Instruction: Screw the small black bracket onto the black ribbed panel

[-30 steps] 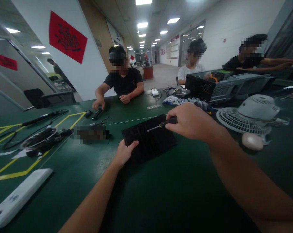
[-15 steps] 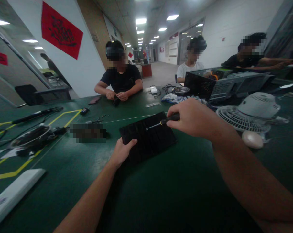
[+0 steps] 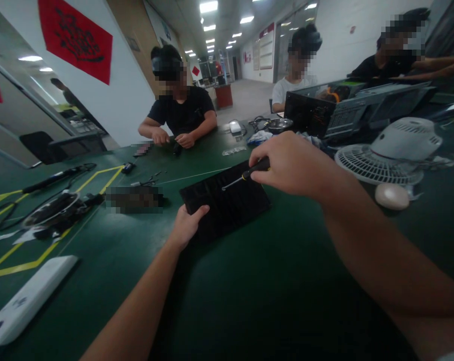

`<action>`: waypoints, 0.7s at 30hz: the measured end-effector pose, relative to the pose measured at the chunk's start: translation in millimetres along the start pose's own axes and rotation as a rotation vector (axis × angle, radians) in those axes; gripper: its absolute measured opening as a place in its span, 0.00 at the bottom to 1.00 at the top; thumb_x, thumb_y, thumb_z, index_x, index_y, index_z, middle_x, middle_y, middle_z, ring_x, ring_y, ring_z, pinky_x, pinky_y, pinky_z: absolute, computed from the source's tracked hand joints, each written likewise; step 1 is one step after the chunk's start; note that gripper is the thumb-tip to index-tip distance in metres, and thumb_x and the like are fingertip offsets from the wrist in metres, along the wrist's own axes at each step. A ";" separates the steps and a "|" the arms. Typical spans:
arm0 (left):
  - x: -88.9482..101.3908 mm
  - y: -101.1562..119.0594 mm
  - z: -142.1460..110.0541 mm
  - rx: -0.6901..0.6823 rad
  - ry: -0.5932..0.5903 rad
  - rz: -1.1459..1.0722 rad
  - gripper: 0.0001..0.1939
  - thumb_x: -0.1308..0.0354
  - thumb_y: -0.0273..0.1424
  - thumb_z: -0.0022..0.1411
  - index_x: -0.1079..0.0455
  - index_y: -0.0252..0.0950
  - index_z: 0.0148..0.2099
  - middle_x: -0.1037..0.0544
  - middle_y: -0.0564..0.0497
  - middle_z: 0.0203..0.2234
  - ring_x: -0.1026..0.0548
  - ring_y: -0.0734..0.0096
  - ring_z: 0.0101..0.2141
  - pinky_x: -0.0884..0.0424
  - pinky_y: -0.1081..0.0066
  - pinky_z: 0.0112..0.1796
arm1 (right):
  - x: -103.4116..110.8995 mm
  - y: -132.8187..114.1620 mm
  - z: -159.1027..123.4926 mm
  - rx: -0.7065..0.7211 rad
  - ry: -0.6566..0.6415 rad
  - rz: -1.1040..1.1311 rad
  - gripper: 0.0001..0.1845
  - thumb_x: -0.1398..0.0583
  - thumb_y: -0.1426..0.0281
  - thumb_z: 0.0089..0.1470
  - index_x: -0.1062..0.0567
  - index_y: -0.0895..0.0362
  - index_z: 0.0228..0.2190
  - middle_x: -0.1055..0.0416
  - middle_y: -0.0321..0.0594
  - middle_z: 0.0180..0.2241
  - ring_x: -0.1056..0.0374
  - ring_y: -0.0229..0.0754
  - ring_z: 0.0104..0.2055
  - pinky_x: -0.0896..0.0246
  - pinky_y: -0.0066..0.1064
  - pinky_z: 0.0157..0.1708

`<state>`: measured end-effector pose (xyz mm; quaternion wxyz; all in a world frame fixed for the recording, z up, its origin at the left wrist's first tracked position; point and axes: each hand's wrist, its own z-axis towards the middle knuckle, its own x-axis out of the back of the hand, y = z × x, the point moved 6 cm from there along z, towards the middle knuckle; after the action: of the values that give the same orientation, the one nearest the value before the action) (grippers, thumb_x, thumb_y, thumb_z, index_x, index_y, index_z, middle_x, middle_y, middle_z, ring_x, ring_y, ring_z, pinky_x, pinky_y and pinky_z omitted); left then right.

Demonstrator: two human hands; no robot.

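A flat black rectangular panel (image 3: 230,210) lies tilted over the green table, its surface dark with ridges that are hard to make out. My left hand (image 3: 187,223) grips its left edge, thumb on top and fingers hidden underneath. In my right hand (image 3: 283,163) is a screwdriver (image 3: 256,169) with a black and yellow handle, held between thumb and fingers. Its metal shaft slants down leftward, and the tip sits over the middle of the panel. Whether the tip touches a screw is too small to tell.
A white fan (image 3: 403,150) and a pale rounded object (image 3: 392,196) lie at right, behind them an opened computer case (image 3: 343,115). Left are a long white box (image 3: 31,298), tangled cables (image 3: 54,210) and yellow tape (image 3: 27,267). A co-worker (image 3: 178,110) sits across the table.
The whole view has shifted slightly, so the surroundings sit higher. Both hands keep their hold, and the screwdriver stays over the panel at nearly the same spot.
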<state>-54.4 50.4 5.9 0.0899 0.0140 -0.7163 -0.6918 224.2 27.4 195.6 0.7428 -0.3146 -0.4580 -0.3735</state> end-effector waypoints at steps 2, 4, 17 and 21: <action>-0.1 0.6 -0.2 0.012 0.005 0.001 0.29 0.22 0.45 0.43 0.22 0.34 0.44 0.16 0.48 0.35 0.18 0.57 0.35 0.20 0.60 0.41 | 0.1 0.8 0.9 -0.015 -0.012 -0.003 0.13 0.36 0.65 0.57 0.12 0.55 0.40 0.16 0.45 0.39 0.24 0.51 0.43 0.36 0.39 0.42; -0.6 2.6 -1.0 0.019 0.015 0.004 0.28 0.22 0.45 0.42 0.22 0.34 0.43 0.16 0.49 0.34 0.18 0.58 0.35 0.20 0.60 0.40 | 0.6 0.7 1.1 -0.020 -0.020 -0.009 0.14 0.36 0.65 0.58 0.12 0.54 0.40 0.16 0.46 0.40 0.24 0.52 0.43 0.36 0.39 0.43; -3.3 5.4 -2.5 0.025 0.038 -0.021 0.29 0.21 0.42 0.40 0.21 0.33 0.43 0.16 0.47 0.35 0.18 0.58 0.34 0.20 0.60 0.40 | 1.8 -0.2 -4.5 -0.115 -0.007 -0.075 0.16 0.36 0.60 0.59 0.12 0.52 0.42 0.17 0.48 0.43 0.24 0.56 0.46 0.32 0.43 0.44; -3.1 8.3 -3.1 0.017 0.044 -0.024 0.28 0.21 0.42 0.40 0.21 0.34 0.42 0.15 0.47 0.35 0.18 0.58 0.34 0.20 0.60 0.41 | 1.1 -1.0 -5.1 -0.119 -0.032 -0.079 0.16 0.37 0.60 0.60 0.13 0.52 0.42 0.17 0.50 0.43 0.24 0.57 0.46 0.32 0.44 0.44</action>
<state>-50.0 48.2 13.8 0.0973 0.0385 -0.7199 -0.6861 226.0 22.5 194.8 0.7000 -0.3459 -0.4590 -0.4238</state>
